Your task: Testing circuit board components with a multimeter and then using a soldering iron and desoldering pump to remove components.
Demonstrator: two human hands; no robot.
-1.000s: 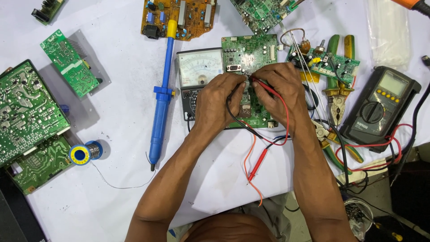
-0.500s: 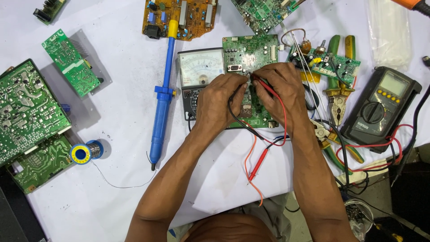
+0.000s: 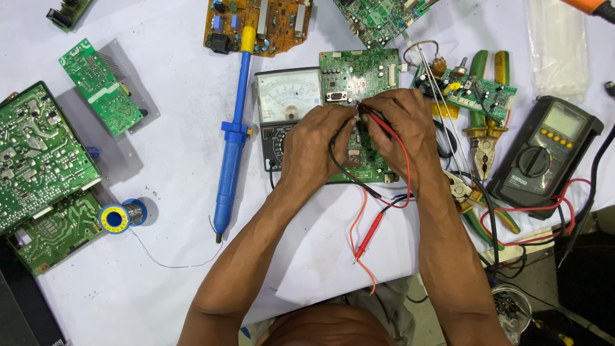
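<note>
The flat green printed circuit board (image 3: 359, 80) lies on the white table (image 3: 173, 147), partly overlapping the right side of the grey analogue meter with a pale dial (image 3: 287, 96); both hands rest on the board's lower half. The left hand (image 3: 317, 144) curls its fingers together on a black-wired probe against the board; the right hand (image 3: 403, 131) pinches a red test probe (image 3: 378, 125) between thumb and fingers, its tip near the board's middle, though the exact contact point is hidden.

The board looks light, thin and stiff, yet fragile: its face bristles with small soldered parts and a connector, so I judge it best held by its bare edges or corners, never by the components; the underside is probably prickly with solder points and could slide on the smooth sheet. The probes are slim and light, with limp trailing leads; a grip on the plastic shaft suits them.

Left of the board lies a blue desoldering pump (image 3: 234, 128); right of it, a dark digital multimeter (image 3: 544, 154).
</note>
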